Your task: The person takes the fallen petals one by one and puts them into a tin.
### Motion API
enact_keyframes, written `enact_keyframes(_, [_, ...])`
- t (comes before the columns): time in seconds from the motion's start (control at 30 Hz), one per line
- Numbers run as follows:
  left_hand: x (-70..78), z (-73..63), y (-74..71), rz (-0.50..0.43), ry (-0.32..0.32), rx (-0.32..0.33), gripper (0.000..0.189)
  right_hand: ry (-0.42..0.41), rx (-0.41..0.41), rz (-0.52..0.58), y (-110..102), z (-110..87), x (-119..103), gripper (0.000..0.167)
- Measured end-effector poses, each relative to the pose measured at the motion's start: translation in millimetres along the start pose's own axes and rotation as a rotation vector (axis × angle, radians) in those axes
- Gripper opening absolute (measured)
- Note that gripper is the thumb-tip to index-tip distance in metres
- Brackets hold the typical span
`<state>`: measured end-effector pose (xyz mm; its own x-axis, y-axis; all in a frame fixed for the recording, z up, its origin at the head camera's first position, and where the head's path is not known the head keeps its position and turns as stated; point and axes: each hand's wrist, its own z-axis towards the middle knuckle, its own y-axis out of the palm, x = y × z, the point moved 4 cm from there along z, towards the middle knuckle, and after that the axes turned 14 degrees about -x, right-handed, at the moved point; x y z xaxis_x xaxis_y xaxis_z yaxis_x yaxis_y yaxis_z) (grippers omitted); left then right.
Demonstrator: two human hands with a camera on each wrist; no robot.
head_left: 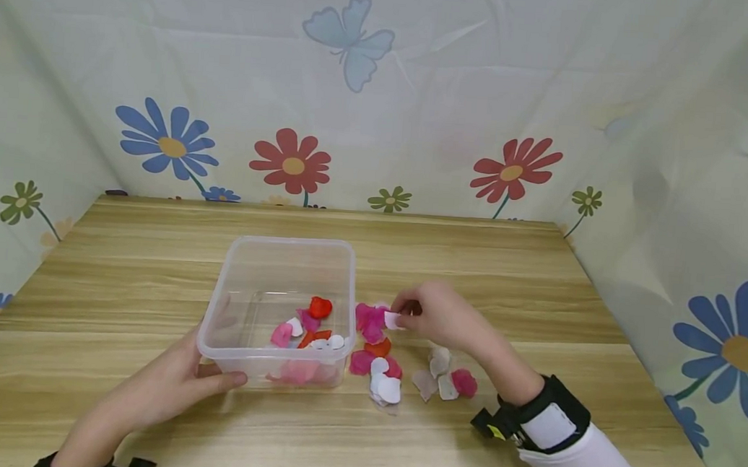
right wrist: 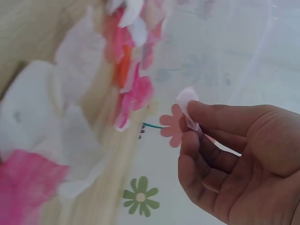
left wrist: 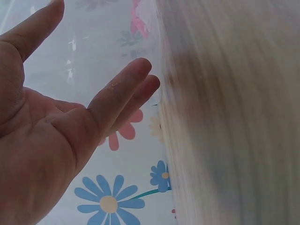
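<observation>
A clear plastic box with a pale rim stands on the table, several red, pink and white petals inside it. My left hand is at its near left corner, thumb along the front wall; in the left wrist view its fingers are spread and fairly straight. Just right of the box, my right hand pinches a pale petal between thumb and fingertips, above a magenta petal. Loose red, pink and white petals lie below that hand.
A smaller group of whitish petals and one pink petal lie farther right, under the right forearm. The wood-grain table meets a flower-printed curtain at the back and both sides.
</observation>
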<state>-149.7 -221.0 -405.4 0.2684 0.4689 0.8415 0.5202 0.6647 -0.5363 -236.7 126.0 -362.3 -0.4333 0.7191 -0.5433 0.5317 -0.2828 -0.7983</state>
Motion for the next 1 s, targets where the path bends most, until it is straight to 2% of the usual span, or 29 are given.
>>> enact_keyframes(0.2, [-0.5,-0.6,0.3,-0.009,-0.002,-0.002,0.107,-0.100,0.090,-0.014,-9,-2.9,-17,0.008])
enact_keyframes(0.43, [-0.4,0.6,-0.3,-0.027,0.016,-0.002,0.106,-0.221,0.260,0.025,-20,-5.9,-38,0.010])
enact_keyframes(0.6, [0.0,0.4,-1.0,-0.007,0.027,0.004,0.108,-0.302,0.349,0.060,-22,-7.6,-52,0.014])
enact_keyframes(0.8, [0.6,0.1,-1.3,0.001,0.028,0.007,0.108,-0.420,0.387,0.088,-21,-8.1,-70,0.018])
enact_keyframes(1.0, [0.3,0.0,-1.2,0.001,0.038,0.006,0.109,-0.505,0.355,0.043,-16,-3.4,-83,0.017])
